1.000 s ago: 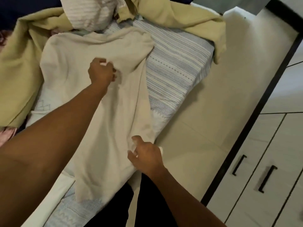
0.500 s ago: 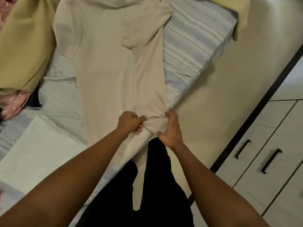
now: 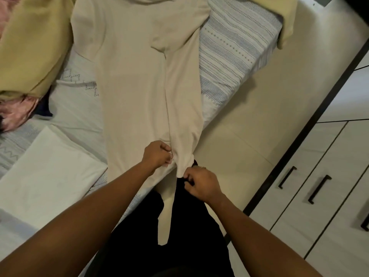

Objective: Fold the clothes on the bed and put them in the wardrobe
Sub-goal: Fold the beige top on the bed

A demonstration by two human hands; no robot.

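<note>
My left hand and right hand pinch the hem of the long cream cloth garment spread on the striped-sheet bed; I fear uneven pulling skews the fold

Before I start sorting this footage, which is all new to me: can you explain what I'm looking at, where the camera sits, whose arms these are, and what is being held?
There is no machine here. The two arms belong to a person, and the single picture comes from a camera worn on their head, looking forward and down. The left hand and the right hand are therefore the person's own.

Both hands pinch the near end of a long cream garment. It lies stretched out lengthwise on the bed, with its right side apparently folded over.

Also on the bed are a yellow-green cloth, a pink cloth and a flat white piece. I cannot tell whether that last one is folded cloth or a pillow.

To the right are the floor and pale wardrobe drawers with dark handles.
</note>
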